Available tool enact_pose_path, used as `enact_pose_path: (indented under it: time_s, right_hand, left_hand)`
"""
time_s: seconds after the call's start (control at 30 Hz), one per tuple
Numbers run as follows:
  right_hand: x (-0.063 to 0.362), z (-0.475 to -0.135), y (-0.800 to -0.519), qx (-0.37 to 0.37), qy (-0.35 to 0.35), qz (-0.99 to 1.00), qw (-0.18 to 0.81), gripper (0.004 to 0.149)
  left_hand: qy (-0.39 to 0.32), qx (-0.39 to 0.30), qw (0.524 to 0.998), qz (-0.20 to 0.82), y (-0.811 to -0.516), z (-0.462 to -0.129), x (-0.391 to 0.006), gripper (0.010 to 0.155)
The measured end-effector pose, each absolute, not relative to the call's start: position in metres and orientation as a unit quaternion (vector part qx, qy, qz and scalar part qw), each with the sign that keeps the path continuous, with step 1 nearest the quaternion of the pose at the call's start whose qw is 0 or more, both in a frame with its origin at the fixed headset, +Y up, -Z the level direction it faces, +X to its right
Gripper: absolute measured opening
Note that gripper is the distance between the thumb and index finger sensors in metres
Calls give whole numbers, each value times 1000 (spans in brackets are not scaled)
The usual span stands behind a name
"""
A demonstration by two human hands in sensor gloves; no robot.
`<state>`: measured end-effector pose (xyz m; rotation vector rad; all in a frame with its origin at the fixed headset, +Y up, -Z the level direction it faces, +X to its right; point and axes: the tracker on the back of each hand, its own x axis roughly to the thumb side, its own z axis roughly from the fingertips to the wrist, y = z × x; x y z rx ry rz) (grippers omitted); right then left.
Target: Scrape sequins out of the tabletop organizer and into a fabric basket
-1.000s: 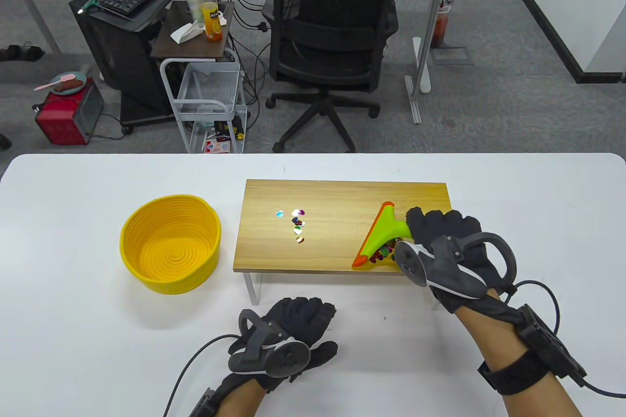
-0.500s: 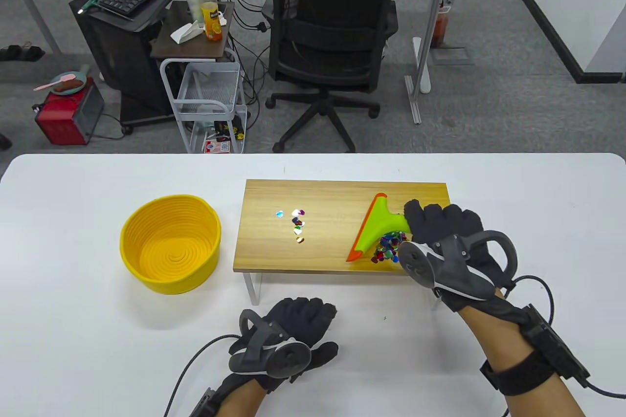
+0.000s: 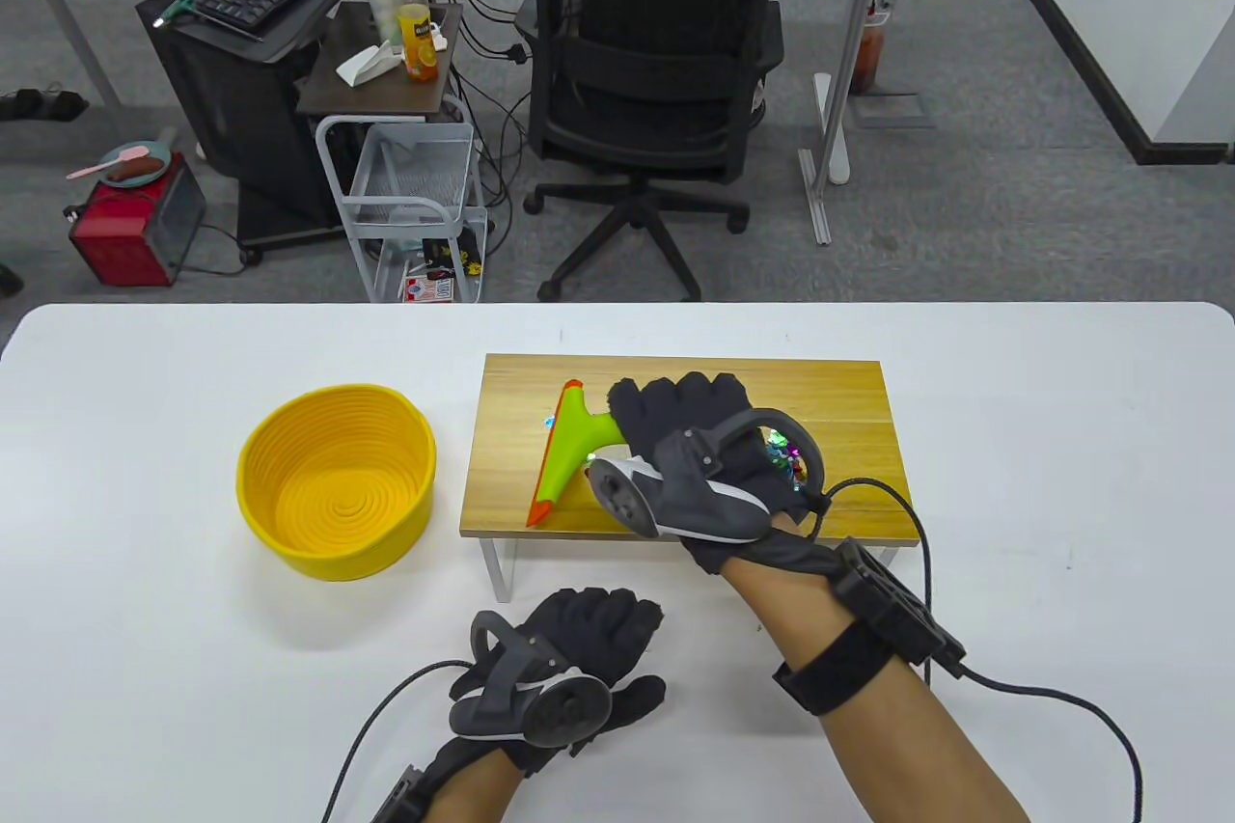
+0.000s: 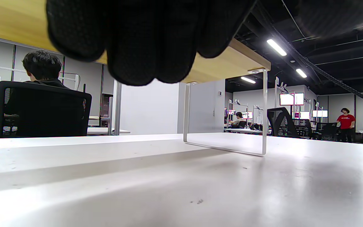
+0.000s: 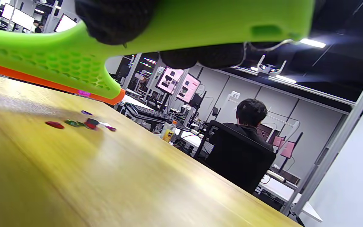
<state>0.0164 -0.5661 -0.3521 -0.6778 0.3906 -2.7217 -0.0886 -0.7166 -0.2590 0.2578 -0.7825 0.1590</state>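
White bench (image 3: 193, 669) carried a low wooden tabletop organizer (image 3: 849, 398) on metal legs, with a round yellow fabric basket (image 3: 336, 481) just left, holding nothing visible. The right hand (image 3: 709, 452) gripped a green, orange-edged scraper (image 3: 569, 447) on the organizer. Only the right wrist view showed loose coloured sequins (image 5: 83, 123) behind its blade. The left hand (image 3: 569, 659) rested on the bench, fingers (image 4: 137, 41) loosely curled, holding nothing.

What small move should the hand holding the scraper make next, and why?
Probably draw the scraper back rightward. The right hand holds it near the wooden organizer's left end, while a cluster of sequins lies behind the hand, farther from the yellow fabric basket.
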Motion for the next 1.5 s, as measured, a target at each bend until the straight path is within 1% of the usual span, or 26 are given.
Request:
enact_pose_path:
  time_s: [0.23,0.47,0.7,1.03,1.2,1.37,1.5]
  right_hand:
    - [-6,-360,-573,-247,125,-947,164,63]
    - [1,-361,-576,-239,120,-948,172,62]
    - [43,-359,-574,-212,106,-955,177,62]
    - [131,-345,-572,-155,88,-967,185,62]
    - [164,-335,-573,-133,83,-971,181,62]
    - [181,-326,-572,-120,85,-972,181,62]
    - [184,-319,-564,-117,113,-971,176,62]
  left_hand:
    - [-381,123,913,77,-717,-259,-88,74]
    - [-380,124,913,77,-717,-259,-88,74]
    - [-381,124,913,75,-717,-259,-88,74]
    - [-380,122,914,70,-717,-258,-88,74]
    - [-380,120,914,69,-718,-258,-87,74]
    - [-381,119,914,68,-718,-258,-86,74]
    - [-382,118,914,67,-718,-258,-85,74]
